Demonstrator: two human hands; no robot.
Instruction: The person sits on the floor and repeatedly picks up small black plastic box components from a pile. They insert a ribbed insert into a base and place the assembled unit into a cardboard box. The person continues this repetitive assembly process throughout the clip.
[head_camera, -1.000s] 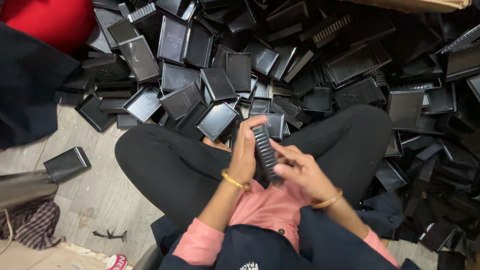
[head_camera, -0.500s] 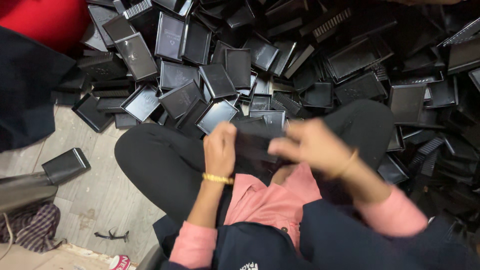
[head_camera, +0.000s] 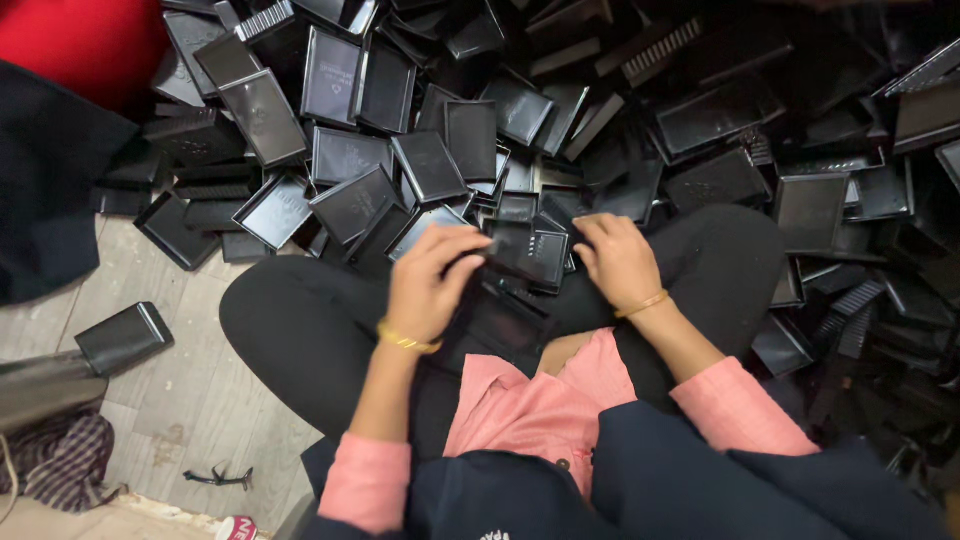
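I sit cross-legged on the floor in black trousers and a pink shirt. My left hand (head_camera: 432, 280) and my right hand (head_camera: 615, 258) are both over my lap. Between them lies a flat black rectangular plastic tray (head_camera: 528, 255). The left hand's fingers pinch its left edge. The right hand's fingers touch its right edge. Each wrist wears a gold bangle. More black pieces lie under the tray in my lap, partly hidden by my hands.
A big heap of black plastic trays and comb-like pieces (head_camera: 520, 110) covers the floor ahead and to the right. A single black box (head_camera: 124, 336) lies on the wooden floor at left. Red fabric (head_camera: 75, 45) and a dark cloth (head_camera: 50, 190) are at upper left.
A second ago both hands held a ribbed black piece upright near my chest. They have moved forward and lowered, and now rest on a flat tray in my lap.
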